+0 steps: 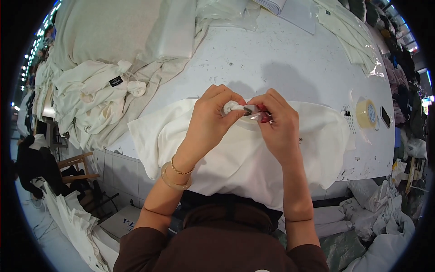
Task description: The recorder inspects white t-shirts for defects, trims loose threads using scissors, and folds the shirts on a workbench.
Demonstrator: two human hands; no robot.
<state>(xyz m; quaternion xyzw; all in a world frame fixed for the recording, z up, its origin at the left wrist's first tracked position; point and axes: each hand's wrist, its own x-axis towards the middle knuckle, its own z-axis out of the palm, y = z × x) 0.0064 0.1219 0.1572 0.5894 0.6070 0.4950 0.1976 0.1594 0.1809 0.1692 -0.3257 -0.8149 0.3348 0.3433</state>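
Observation:
A white garment (213, 158) lies spread along the near edge of the table, part of it draping over the front. My left hand (210, 111) pinches a bunched bit of its cloth (232, 107), raised above the rest. In my right hand (281, 122) is a small pair of thread snips with red handles (265, 117). Their metal blades point left, close to the pinched cloth; whether they touch it I cannot tell. Both hands are nearly together over the middle of the garment. My right fingers partly hide the snips.
White garments are heaped at the left (97, 90), one with a black label. On the right are a roll of tape (366, 113), a dark flat object (385, 117) and a bagged garment (349, 38). A wooden chair (80, 167) stands lower left; plastic-wrapped bundles (333, 215) lie lower right.

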